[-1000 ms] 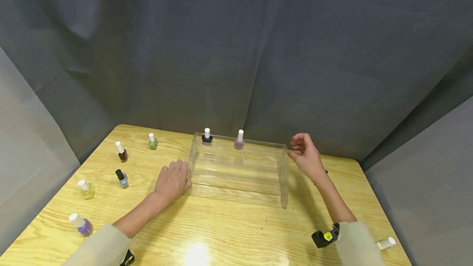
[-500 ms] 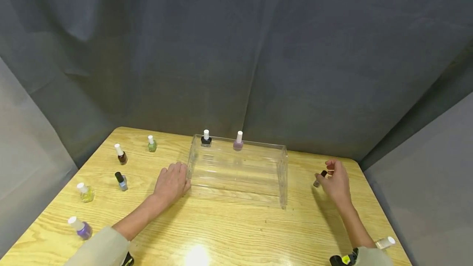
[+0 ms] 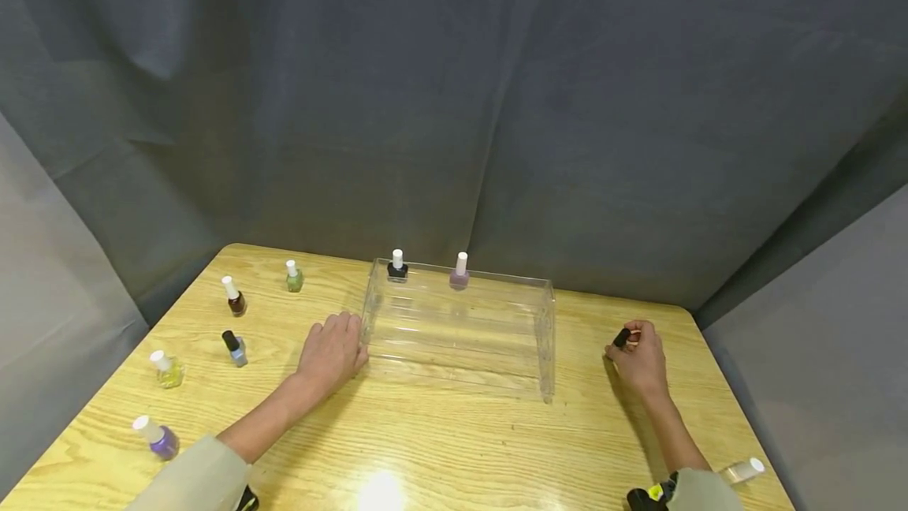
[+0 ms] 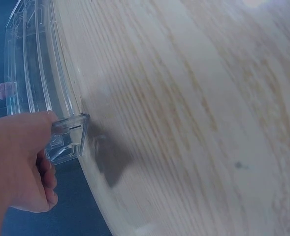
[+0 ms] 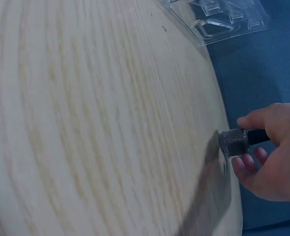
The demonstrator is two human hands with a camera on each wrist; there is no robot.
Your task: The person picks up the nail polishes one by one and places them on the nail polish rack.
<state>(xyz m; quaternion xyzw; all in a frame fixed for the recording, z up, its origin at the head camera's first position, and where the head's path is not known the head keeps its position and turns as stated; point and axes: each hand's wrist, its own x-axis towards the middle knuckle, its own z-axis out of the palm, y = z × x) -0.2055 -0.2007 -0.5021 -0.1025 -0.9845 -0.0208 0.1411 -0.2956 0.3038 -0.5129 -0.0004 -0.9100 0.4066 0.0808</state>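
Note:
A clear plastic tiered display rack [image 3: 546, 341] stands toward the back of the table. My left hand [image 3: 329, 353] grips its left end, with the thumb along the side panel and the fingers curled behind it in the left wrist view. On the rack's top tier stand a nail polish bottle with black polish [image 3: 397, 270] and a mauve one [image 3: 459, 278], both white-capped. To the right of the rack, my right hand [image 3: 644, 361] pinches a nail polish bottle [image 5: 235, 141] with a black cap and a dark grey body between thumb and fingers, close over the table.
On the left of the table are green [image 3: 294, 281], dark brown [image 3: 237, 304], light blue [image 3: 237, 352], yellow [image 3: 170, 374] and purple [image 3: 165, 443] nail polish bottles. A pale, white-capped bottle [image 3: 741, 471] lies near the right edge. A dark curtain [image 3: 454, 101] hangs behind.
My right hand has moved from the rack's right end rightward and down to the black-capped bottle, and its fingers have closed around it. The left hand stays on the rack.

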